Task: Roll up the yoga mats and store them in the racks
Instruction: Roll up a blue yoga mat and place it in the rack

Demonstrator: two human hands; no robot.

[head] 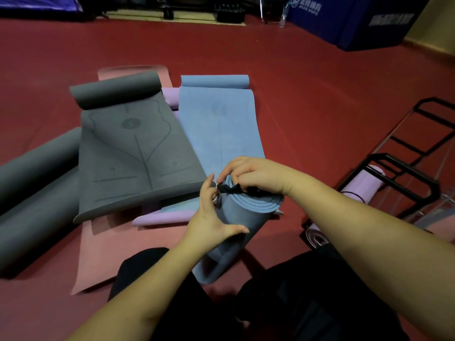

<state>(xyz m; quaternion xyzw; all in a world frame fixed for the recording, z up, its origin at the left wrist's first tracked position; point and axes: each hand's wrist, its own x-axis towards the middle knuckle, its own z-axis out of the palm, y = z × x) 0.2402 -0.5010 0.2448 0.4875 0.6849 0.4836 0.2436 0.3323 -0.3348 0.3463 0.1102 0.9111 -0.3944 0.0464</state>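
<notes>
flanking rolled blue mat (pixel 242 212), grey mat (pixel 138 153), rack (pixel 398 178)

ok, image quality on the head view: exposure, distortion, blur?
Head view: dim overall, with the trousers near-black and detail lost; strong wide-angle bending, so the rack bars and floor lines curve toward the edges; the rolled blue mat, black strap, left hand and right hand are reasonably sharp; far-wall banner text is soft; no glare.

A red floor (pixel 307 82) carries a pink mat (pixel 98 254) spread flat and two grey rolls (pixel 37 193) at the left. A black rack (pixel 394 173) stands on it at the right, holding a lilac roll (pixel 364 185).
</notes>
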